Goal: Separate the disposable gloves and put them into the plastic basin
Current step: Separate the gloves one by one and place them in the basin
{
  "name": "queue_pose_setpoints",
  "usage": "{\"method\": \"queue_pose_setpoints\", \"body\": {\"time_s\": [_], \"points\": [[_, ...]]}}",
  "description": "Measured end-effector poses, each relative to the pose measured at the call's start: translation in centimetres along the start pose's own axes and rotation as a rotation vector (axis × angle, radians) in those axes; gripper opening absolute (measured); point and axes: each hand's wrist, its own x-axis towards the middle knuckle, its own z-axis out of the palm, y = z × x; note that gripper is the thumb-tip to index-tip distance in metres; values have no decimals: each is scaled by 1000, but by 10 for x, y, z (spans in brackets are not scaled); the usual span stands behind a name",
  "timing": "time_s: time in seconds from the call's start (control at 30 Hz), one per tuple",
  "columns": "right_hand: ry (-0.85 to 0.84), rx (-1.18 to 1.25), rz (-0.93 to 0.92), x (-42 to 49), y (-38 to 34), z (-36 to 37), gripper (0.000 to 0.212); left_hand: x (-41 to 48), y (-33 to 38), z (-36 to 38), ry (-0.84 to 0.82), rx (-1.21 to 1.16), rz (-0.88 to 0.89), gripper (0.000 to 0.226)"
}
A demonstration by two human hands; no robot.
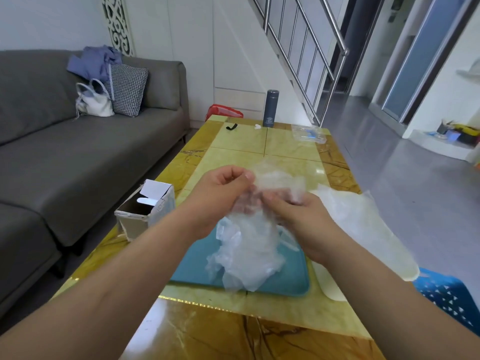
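Observation:
A crumpled bunch of clear disposable gloves [249, 245] hangs between my two hands above the teal plastic basin [291, 281] on the yellow table. My left hand [223, 193] pinches the top of the bunch with curled fingers. My right hand [298, 216] grips the plastic from the right side. One thin glove layer [280, 180] sticks up above my fingers. The lower ends of the gloves droop into the basin.
An open cardboard box [145, 211] stands at the table's left edge. A pale plastic bag [363, 224] lies on the right side. At the far end stand a grey bottle [270, 107] and a clear packet [307, 133]. A grey sofa [65, 152] runs along the left.

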Motion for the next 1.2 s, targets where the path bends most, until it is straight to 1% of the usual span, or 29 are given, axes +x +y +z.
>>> {"method": "queue_pose_setpoints", "body": {"time_s": [0.03, 0.07, 0.1, 0.13, 0.17, 0.2, 0.23, 0.27, 0.3, 0.33, 0.37, 0.4, 0.47, 0.5, 0.57, 0.67, 0.77, 0.87, 0.93, 1.0, 1.07, 1.13, 1.17, 1.2], "points": [[75, 54, 22, -2, 3, -2, 18, 2, -12, -1, 76, -20, -45, 17], [152, 43, 38, -3, 3, -5, 17, 2, -23, -1, 133, -10, -91, 20], [215, -33, 51, -3, 4, -9, 14, -1, -38, -1, 153, 49, -123, 22], [250, -126, 67, -4, 5, -12, 12, -5, -54, -1, 129, 194, -106, 22], [264, -199, 88, -5, 5, -15, 12, -8, -72, 0, 61, 431, -39, 18], [265, -242, 116, -6, 5, -18, 13, -10, -90, 1, -40, 678, 31, 13], [260, -260, 148, -5, 6, -19, 16, -12, -104, 0, -164, 898, 73, 14], [268, -270, 180, -6, 8, -21, 19, -13, -117, 2, -281, 1072, 63, 22], [281, -280, 201, -7, 11, -23, 22, -12, -128, 2, -338, 1176, 38, 34], [298, -289, 216, -8, 13, -25, 24, -11, -135, 2, -355, 1227, 11, 43], [314, -286, 228, -9, 17, -27, 24, -11, -142, 2, -344, 1256, -20, 44], [324, -261, 233, -12, 19, -28, 22, -11, -145, 1, -324, 1279, -26, 38], [328, -181, 224, -15, 23, -30, 14, -12, -150, -1, -271, 1275, -20, 23], [322, -152, 216, -16, 25, -31, 17, -13, -152, -2, -248, 1254, -21, 19], [302, -151, 204, -17, 26, -31, 28, -11, -153, -8, -222, 1194, -30, 22], [236, -152, 196, -18, 28, -30, 37, -9, -143, -15, -190, 1092, -103, 23], [217, -184, 200, -21, 28, -35, 42, -4, -125, -25, -45, 945, -120, 17], [234, -272, 192, -23, 27, -40, 35, -2, -99, -27, 93, 703, -116, 14], [231, -317, 179, -23, 27, -38, 30, 0, -81, -25, 138, 593, -93, 18], [209, -248, 194, -24, 28, -35, 25, 4, -68, -22, 180, 561, -46, 18], [116, -159, 225, -27, 28, -32, 27, 10, -57, -21, 221, 543, 6, 15], [14, -216, 207, -26, 22, -27, 33, 17, -40, -23, 249, 486, 64, 11], [4, -260, 192, -24, 20, -24, 32, 19, -31, -24, 245, 450, 93, 11], [5, -291, 163, -21, 15, -19, 27, 21, -20, -24, 232, 425, 132, 12]]}}
